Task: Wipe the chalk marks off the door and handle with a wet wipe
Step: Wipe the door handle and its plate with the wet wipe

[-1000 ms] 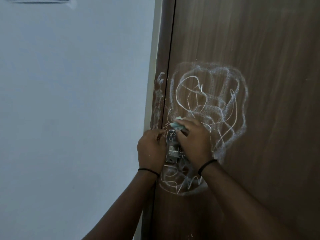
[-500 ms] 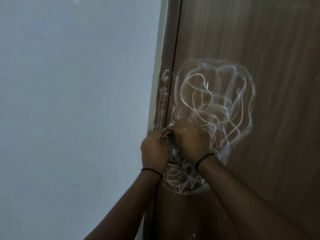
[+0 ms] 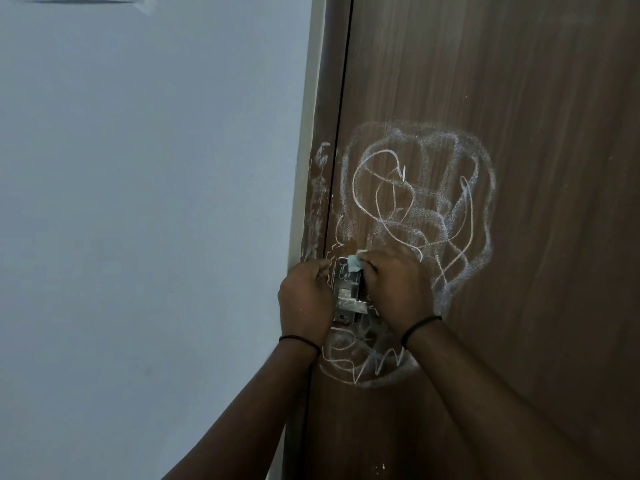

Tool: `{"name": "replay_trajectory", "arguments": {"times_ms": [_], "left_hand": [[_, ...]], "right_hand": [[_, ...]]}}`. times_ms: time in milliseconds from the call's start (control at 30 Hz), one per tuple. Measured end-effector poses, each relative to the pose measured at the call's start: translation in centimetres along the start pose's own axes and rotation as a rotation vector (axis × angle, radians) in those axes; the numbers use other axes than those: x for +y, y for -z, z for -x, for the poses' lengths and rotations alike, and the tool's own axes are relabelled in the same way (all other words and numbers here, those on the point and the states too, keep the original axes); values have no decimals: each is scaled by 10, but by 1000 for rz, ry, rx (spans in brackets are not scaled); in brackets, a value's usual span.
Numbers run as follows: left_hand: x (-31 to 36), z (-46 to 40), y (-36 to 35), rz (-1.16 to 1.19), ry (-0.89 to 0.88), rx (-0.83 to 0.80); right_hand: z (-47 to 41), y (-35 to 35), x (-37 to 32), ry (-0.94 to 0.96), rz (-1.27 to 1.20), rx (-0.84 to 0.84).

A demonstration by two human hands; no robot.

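Observation:
A brown wooden door (image 3: 519, 98) fills the right side, covered with white chalk scribbles (image 3: 422, 202) above the metal handle plate (image 3: 348, 292) and more chalk loops below it. My right hand (image 3: 394, 289) grips a pale wet wipe (image 3: 355, 263) and presses it against the top of the plate, which carries chalk marks too. My left hand (image 3: 304, 299) is curled at the door's edge just left of the plate; what its fingers hold is hidden. The handle lever itself is mostly covered by my hands.
A dark door frame (image 3: 322, 185) with chalk smears runs beside the door's edge. A plain pale wall (image 3: 138, 220) takes up the left half.
The wet wipe, hidden under my right hand half a second ago, shows again at the top of the handle plate. My right hand has shifted slightly right; the left hand stays put.

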State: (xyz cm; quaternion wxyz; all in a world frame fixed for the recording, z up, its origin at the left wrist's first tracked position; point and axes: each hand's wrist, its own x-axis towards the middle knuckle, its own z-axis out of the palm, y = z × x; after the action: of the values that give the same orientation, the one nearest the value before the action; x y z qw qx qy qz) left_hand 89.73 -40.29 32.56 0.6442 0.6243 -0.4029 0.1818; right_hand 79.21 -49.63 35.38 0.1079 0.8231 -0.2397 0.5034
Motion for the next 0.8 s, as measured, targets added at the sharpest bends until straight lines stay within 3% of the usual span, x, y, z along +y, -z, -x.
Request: {"name": "replay_trajectory", "arguments": {"times_ms": [67,233,467,667,800], "left_hand": [[-1,-1,0,5,36,-15],[2,0,-3,-6,38,-12],[-2,-1,0,-18,78,4],[1,0,0,-15,64,7],[-1,-1,3,17,86,-17]], "right_hand": [[0,-1,4,-42,-15,-46],[-12,-4,-11,124,-26,-180],[1,-6,4,-89,-149,-25],[-12,-11,-17,124,-32,-100],[-5,-9,-1,-107,-167,-29]]}}
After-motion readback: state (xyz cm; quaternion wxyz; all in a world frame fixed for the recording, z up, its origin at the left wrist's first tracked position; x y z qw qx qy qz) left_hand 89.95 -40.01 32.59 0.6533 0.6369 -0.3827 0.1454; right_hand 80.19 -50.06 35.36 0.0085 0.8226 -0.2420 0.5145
